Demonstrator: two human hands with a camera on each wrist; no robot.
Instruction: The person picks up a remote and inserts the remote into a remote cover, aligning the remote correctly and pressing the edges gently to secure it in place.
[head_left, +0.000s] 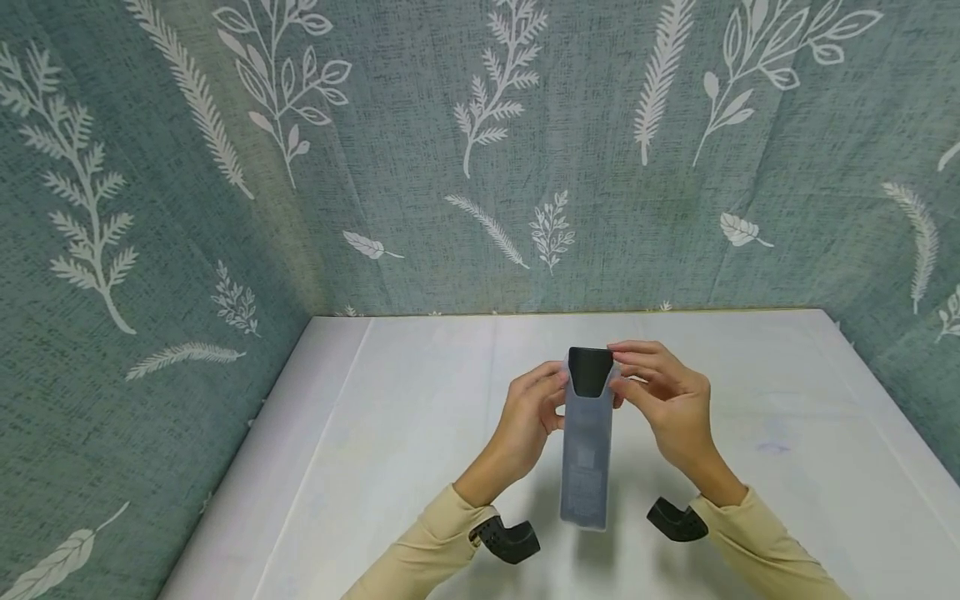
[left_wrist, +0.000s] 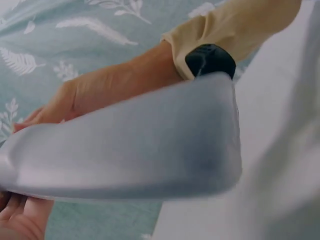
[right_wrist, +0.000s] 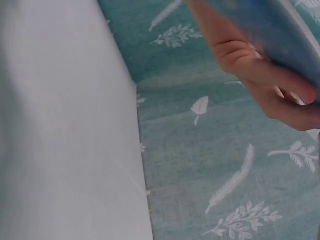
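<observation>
A long, narrow, translucent grey-blue case [head_left: 587, 458] with a dark, tapered piece [head_left: 590, 371] at its top end is held above the white table. Faint small print shows on its lower half. My left hand [head_left: 527, 417] grips the left edge near the top, fingers bent against it. On the opposite edge, my right hand [head_left: 671, 404] pinches beside the dark piece with its thumb and fingers. In the left wrist view the case [left_wrist: 135, 145] spans the picture, its smooth rounded end towards the camera. The right wrist view catches only part of the case [right_wrist: 270, 35].
The white table [head_left: 405, 433] lies beneath both hands. Green-blue cloth [head_left: 405, 150] printed with white leaves stands around its back and sides. A black curved wrist mount [head_left: 506, 540] sits at the left cuff, and another black mount [head_left: 677, 520] at the right.
</observation>
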